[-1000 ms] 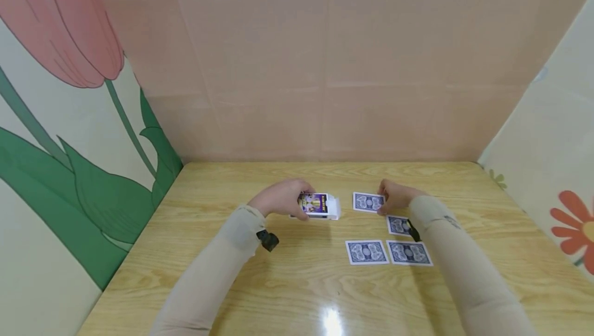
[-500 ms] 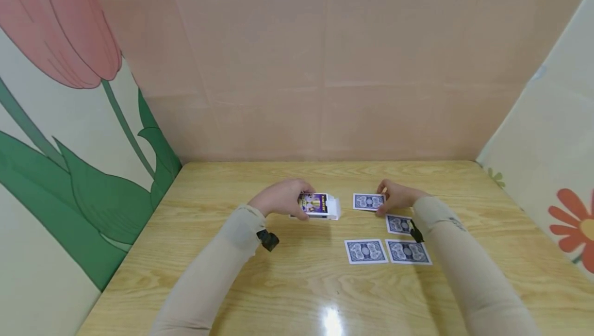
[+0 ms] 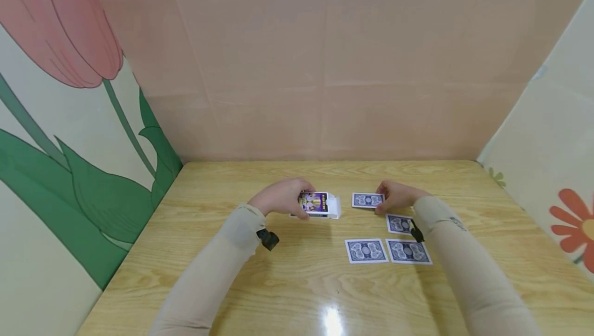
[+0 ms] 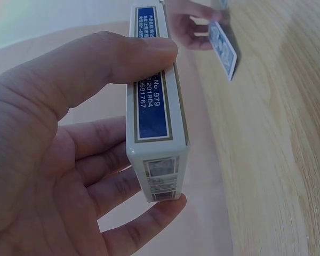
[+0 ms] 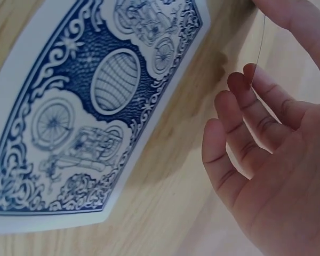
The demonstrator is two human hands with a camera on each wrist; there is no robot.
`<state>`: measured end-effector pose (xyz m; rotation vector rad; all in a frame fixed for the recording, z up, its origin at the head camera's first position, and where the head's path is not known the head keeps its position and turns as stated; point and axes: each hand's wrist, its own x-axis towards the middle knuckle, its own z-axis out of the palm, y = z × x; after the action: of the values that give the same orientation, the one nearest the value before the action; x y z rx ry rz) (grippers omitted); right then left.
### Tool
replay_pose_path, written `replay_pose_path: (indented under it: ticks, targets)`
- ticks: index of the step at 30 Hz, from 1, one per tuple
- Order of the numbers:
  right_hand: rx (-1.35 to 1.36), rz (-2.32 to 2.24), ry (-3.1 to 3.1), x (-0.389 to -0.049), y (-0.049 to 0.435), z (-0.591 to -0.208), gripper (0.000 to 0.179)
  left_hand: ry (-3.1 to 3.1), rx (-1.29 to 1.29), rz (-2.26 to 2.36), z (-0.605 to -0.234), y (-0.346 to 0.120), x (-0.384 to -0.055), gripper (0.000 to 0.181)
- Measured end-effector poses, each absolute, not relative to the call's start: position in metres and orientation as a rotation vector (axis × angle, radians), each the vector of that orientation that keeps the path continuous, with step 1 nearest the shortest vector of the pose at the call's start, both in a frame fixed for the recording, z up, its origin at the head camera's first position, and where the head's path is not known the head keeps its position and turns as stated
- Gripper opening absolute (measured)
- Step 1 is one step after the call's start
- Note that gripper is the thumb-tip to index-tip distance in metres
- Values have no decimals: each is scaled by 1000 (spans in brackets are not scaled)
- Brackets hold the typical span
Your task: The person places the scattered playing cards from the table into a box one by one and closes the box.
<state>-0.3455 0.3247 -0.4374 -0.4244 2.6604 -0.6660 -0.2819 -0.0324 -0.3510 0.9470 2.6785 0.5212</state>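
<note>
My left hand (image 3: 284, 198) grips a card box (image 3: 314, 202) with a purple and yellow picture and a white flap end facing right. The left wrist view shows the thumb on the box's printed blue side (image 4: 152, 106) and fingers behind it. To the right of the box, my right hand (image 3: 396, 197) pinches the right end of a blue-backed playing card (image 3: 367, 200) between thumb and fingers. Seen in the right wrist view, that card is a thin line edge-on at the fingertips (image 5: 239, 82). A second playing card (image 3: 398, 224) lies under the right wrist.
Two more face-down playing cards lie side by side nearer the front, a left one (image 3: 366, 251) and a right one (image 3: 408, 251). All are on a wood-grain table (image 3: 287, 295). A beige wall covering (image 3: 320, 68) stands along the back edge.
The card in my right hand has shifted slightly left and away, with a faint shadow now along its near edge. The left hand and box have hardly moved.
</note>
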Motion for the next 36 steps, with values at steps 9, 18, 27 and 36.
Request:
replay_pose_path:
  ticks: [9, 18, 27, 36]
  targets:
    - [-526, -762, 2722, -338, 323, -421, 56, 2690, 963, 510, -353, -31, -284, 60]
    - [-605, -874, 2771, -322, 317, -386, 57, 2690, 968, 504, -354, -30, -284, 62]
    - [-718, -899, 2785, -298, 303, -352, 59, 2689, 961, 507, -354, -29, -283, 61]
    - [-827, -784, 2801, -277, 280, -343, 61, 2679, 968, 540, -353, -28, -282, 60]
